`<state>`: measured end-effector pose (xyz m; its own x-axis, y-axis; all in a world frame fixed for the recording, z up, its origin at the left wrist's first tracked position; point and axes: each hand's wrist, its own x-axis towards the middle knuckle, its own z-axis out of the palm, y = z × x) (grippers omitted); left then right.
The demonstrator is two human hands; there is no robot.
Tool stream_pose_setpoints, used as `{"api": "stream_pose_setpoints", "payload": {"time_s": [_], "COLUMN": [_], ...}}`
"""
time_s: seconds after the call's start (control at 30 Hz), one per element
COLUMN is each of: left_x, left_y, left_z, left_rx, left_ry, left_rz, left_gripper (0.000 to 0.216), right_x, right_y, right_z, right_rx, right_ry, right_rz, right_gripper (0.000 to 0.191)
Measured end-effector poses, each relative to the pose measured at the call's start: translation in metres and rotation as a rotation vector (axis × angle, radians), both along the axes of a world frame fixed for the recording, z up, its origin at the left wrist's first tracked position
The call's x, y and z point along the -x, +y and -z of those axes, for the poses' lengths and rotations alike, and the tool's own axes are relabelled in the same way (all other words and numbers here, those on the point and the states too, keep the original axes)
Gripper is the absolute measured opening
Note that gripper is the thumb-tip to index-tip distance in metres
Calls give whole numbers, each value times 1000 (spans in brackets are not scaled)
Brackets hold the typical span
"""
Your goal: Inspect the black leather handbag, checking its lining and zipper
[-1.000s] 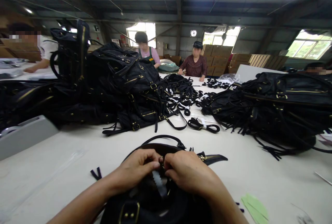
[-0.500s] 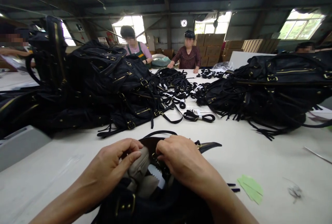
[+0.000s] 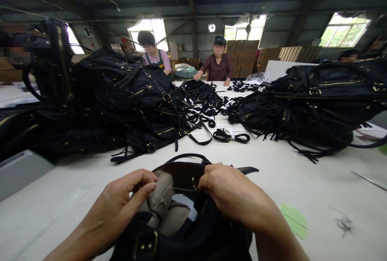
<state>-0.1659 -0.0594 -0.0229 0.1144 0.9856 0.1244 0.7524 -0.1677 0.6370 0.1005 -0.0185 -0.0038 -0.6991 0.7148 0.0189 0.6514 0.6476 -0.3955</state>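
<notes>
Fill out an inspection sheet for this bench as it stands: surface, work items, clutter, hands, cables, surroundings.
Surface: pale table, long, shared.
Work items: black bag at the near edge, mouth open, beige stuffing showing; a thin thread stretched across the mouth.
Clutter: piles of black bags left and right; bundled straps; green paper scraps.
Hands: left hand pinches the thread; right hand grips the bag's rim.
Cables: nothing seen.
Surroundings: two seated people at the far end, stacked cartons, windows, strip lights.
</notes>
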Motion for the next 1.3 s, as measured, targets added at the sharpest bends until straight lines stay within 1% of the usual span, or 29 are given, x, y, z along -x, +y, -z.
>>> {"api": "stream_pose_setpoints", "payload": {"time_s": [0.1,0.17,0.23,0.27,0.33,0.43,0.53,0.63,0.7,0.77,0.87,0.93,0.97,1.03,1.1,1.13,1.2,1.3], "left_x": [4,7,9,10,11,7,-6,-24,-34,-40,-45,-46,-46,-44,-38,-35,-27,-19], "left_y": [-4,-7,-10,-11,-12,-12,-11,-9,-6,-3,0,2,2,3,2,0,-6,-17], "left_z": [6,8,11,12,12,9,-3,-17,-24,-29,-32,-33,-33,-30,-26,-22,-14,-1], "left_rx": [-22,6,54,78,100,87,30,-46,-99,-158,-233,-264,-274,-279,-241,-191,-23,245], "left_ry": [-43,-58,-66,-70,-83,-107,-123,-118,-103,-74,-24,-11,-13,-15,9,32,110,295], "left_rz": [-35,-63,-80,-87,-90,-68,-14,60,81,81,54,32,19,-4,-65,-100,-152,-153], "left_gripper": [31,32,33,34,34,32,31,29,26,24,23,23,24,26,28,29,33,30], "right_x": [-5,-10,-17,-19,-22,-14,7,30,41,48,54,57,58,59,61,62,66,76], "right_y": [1,3,5,6,8,7,5,4,5,6,8,9,9,9,8,7,6,6], "right_z": [-1,0,1,1,-1,-5,-2,10,17,22,23,22,22,22,23,24,31,49], "right_rx": [-18,-32,-38,-33,-11,-16,-53,-133,-160,-99,143,306,354,385,363,347,334,299], "right_ry": [1,30,71,100,188,406,621,680,703,797,978,1020,1020,1016,1009,994,909,668], "right_rz": [99,155,179,170,104,-1,-58,-90,-112,-112,-25,40,65,97,118,122,92,-4], "right_gripper": [27,29,30,30,29,22,18,18,19,18,13,12,12,11,8,6,7,12]}}
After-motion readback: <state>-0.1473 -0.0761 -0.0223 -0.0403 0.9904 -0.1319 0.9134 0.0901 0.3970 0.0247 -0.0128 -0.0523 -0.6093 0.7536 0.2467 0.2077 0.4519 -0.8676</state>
